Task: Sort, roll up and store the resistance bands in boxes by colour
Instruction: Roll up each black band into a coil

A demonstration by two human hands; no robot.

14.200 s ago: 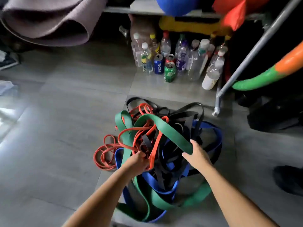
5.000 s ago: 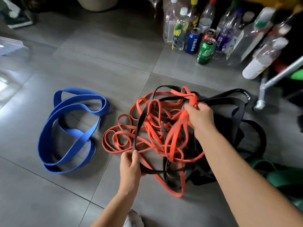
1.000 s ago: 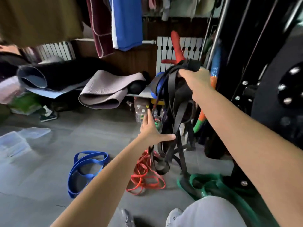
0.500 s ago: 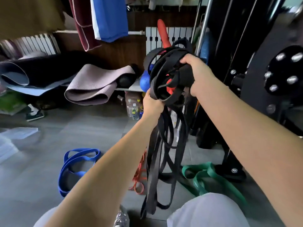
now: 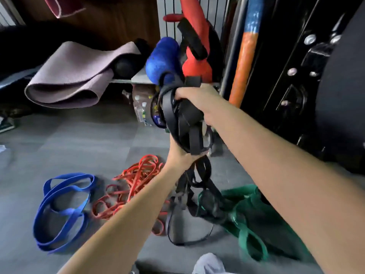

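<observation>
A bundle of black resistance bands [image 5: 184, 123] hangs in front of me, its loops trailing down to the floor. My right hand [image 5: 197, 95] grips the top of the bundle. My left hand [image 5: 180, 157] is closed around the same bands lower down. Three separate piles lie on the grey floor: blue bands [image 5: 63, 206] at the left, orange-red bands [image 5: 130, 186] in the middle, green bands [image 5: 246, 218] at the right under my right forearm.
A rolled pinkish mat [image 5: 75, 76] lies on a low shelf at the back left. Behind the bundle stand a blue roller [image 5: 162, 58], a red object [image 5: 197, 62] and bottles [image 5: 142, 107]. Black gym equipment [image 5: 316, 76] and an orange pole [image 5: 245, 56] fill the right side.
Both hands have lowered the black bundle, and my left hand now grips it further below my right. The view has tilted down toward the floor piles.
</observation>
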